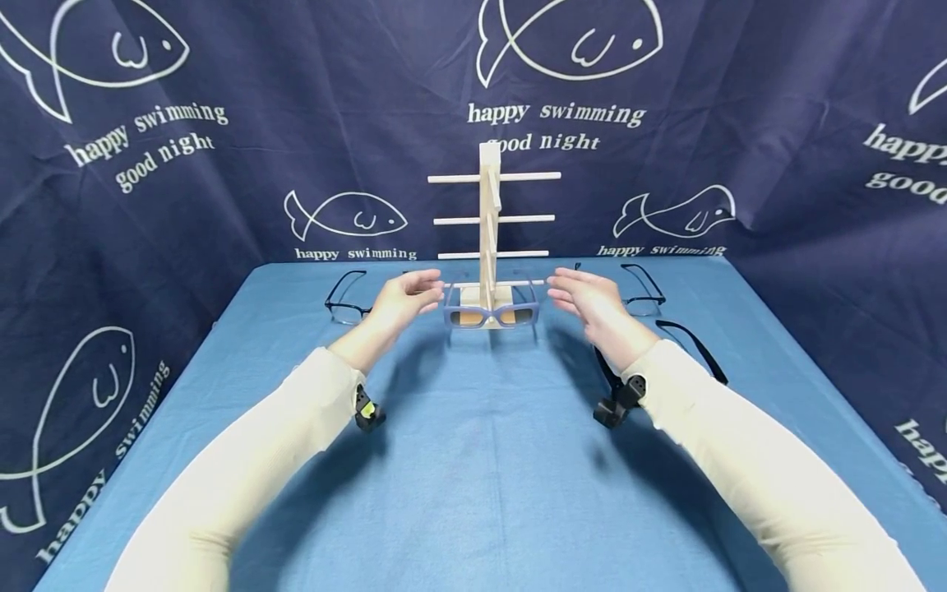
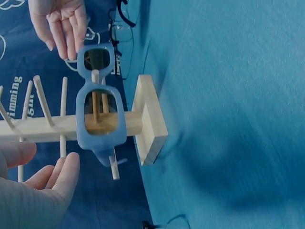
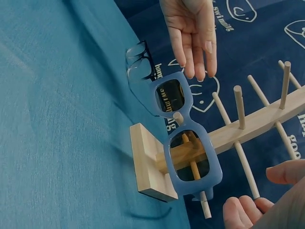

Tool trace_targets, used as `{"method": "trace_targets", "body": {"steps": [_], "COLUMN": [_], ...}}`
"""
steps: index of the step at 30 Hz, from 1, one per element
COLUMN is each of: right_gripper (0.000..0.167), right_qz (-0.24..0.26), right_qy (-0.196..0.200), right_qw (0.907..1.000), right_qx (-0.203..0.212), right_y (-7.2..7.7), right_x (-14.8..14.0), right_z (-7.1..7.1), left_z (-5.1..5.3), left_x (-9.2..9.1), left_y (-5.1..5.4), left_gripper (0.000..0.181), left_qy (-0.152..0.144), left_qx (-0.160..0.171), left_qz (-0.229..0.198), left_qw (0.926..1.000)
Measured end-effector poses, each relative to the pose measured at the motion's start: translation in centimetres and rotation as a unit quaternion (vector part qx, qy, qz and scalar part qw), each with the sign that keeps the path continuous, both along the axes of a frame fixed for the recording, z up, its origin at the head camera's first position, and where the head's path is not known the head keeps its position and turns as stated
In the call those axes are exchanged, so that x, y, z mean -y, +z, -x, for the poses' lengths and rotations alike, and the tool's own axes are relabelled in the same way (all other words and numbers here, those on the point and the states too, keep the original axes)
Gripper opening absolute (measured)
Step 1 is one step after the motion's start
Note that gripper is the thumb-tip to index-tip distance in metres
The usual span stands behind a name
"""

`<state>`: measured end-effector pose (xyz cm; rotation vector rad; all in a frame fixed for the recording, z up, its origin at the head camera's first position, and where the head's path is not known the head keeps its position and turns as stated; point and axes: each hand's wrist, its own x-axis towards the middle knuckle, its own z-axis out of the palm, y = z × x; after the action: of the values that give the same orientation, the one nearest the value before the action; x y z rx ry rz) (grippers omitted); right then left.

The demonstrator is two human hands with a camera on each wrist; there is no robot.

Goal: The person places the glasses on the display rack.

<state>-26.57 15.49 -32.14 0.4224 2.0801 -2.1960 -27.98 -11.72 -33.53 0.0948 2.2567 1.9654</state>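
Blue-framed sunglasses (image 1: 491, 314) with dark lenses sit low on a wooden eyewear stand (image 1: 488, 197), lenses facing me. In the left wrist view, the frame of the sunglasses (image 2: 82, 129) rests over the lowest rods, its bridge at a short peg. My left hand (image 1: 404, 298) is held just left of the sunglasses, fingers loosely bent and nothing in them. On the other side, my right hand (image 1: 590, 302) mirrors it, also without anything in its grasp. Both wrist views show gaps between the hands and the frame.
Thin dark glasses (image 1: 344, 307) lie on the blue cloth (image 1: 459, 460) at left, partly behind my left hand. Another thin pair (image 1: 644, 301) lies at right. Black glasses (image 1: 695, 345) are partly hidden under my right wrist. A dark fish-print curtain (image 1: 370, 123) hangs behind.
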Motion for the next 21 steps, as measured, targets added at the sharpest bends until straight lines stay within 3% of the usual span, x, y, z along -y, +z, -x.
{"method": "trace_targets", "body": {"steps": [4, 10, 17, 21], "right_gripper": [0.053, 0.052, 0.054, 0.055], "right_qz": [-0.006, -0.018, -0.009, 0.01], "right_qy": [0.009, 0.022, 0.029, 0.04], "right_qw": [0.9998, 0.9996, 0.9995, 0.9989], "right_qx": [-0.015, -0.006, -0.004, -0.021], "right_y": [0.3, 0.6, 1.0, 1.3], "right_x": [-0.3, -0.5, -1.2, -2.1], "right_z": [-0.5, -0.7, -1.3, -1.7], "left_z": [-0.5, -1.3, -2.4, -2.5], "left_x": [-0.4, -0.6, -1.1, -1.6], "left_y": [0.1, 0.4, 1.0, 1.2], "left_gripper": [0.046, 0.044, 0.043, 0.042], "left_qy": [0.0, 0.004, 0.0, -0.004], "left_qx": [-0.006, -0.023, -0.031, -0.038], "left_qz": [0.008, 0.006, 0.026, 0.011], "left_qw": [0.9999, 0.9997, 0.9992, 0.9992]}}
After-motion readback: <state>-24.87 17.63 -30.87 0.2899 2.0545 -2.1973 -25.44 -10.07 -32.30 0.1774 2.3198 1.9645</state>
